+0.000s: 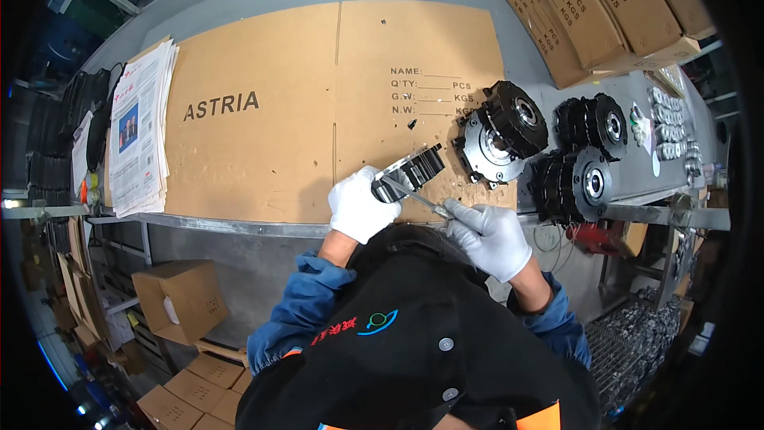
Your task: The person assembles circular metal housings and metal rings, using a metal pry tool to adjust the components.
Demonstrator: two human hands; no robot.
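Both my hands wear white gloves. My left hand [360, 205] grips a black ribbed metal part [414, 170] and holds it tilted just above the flattened cardboard sheet [263, 151] on the bench. My right hand [495, 236] holds a thin metal tool [415, 197] whose tip touches the near end of that part. Both blue-sleeved forearms come up from the lower edge.
Three black round finned metal assemblies [509, 131] [593, 121] [569, 183] lie to the right. A stack of newspapers [139, 131] lies at the left, cardboard boxes [589, 8] at the back right. Small silvery parts [668, 123] sit far right. More boxes [179, 299] stand on the floor.
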